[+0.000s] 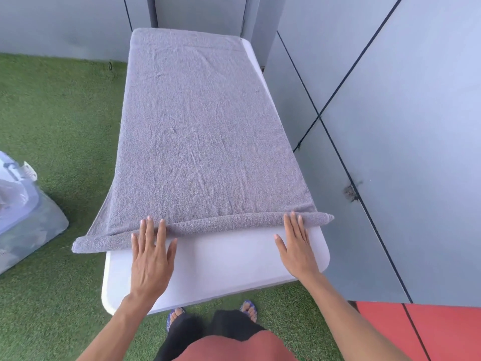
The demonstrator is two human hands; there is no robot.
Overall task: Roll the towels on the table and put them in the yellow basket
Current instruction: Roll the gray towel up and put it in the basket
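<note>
Rolling step, barely begun. Grey towel (205, 131) spread lengthwise over the white table (216, 264), near edge curled into a thin roll (223, 223), only a turn or so thick; nearly the whole length beyond the fingertips lying flat and unrolled.

Left hand (152, 259) flat, fingers straight and spread, tips pressing the near side of the roll toward its left end. Right hand (296, 246) likewise flat and unclenched, fingertips on the roll near its right end. Nothing grasped by either; pushing contact only. Outboard of the left hand, the roll's end hanging past the table edge, looser and fatter there. Outboard of the right hand, a short tapered tip poking beyond the table's side.

Next move, as a judgement: even forward push with both palms, away from the body, keeping both ends advancing together so the roll stays straight. Risk of a cone shape, given the overhanging left end; a tuck inward probably worth doing first.

Yellow basket not in view. Far to the left of the left hand, on the green artificial turf (59, 121), a clear plastic bag (28, 217) with pale contents, too blurred to identify. No other towels visible.
</note>
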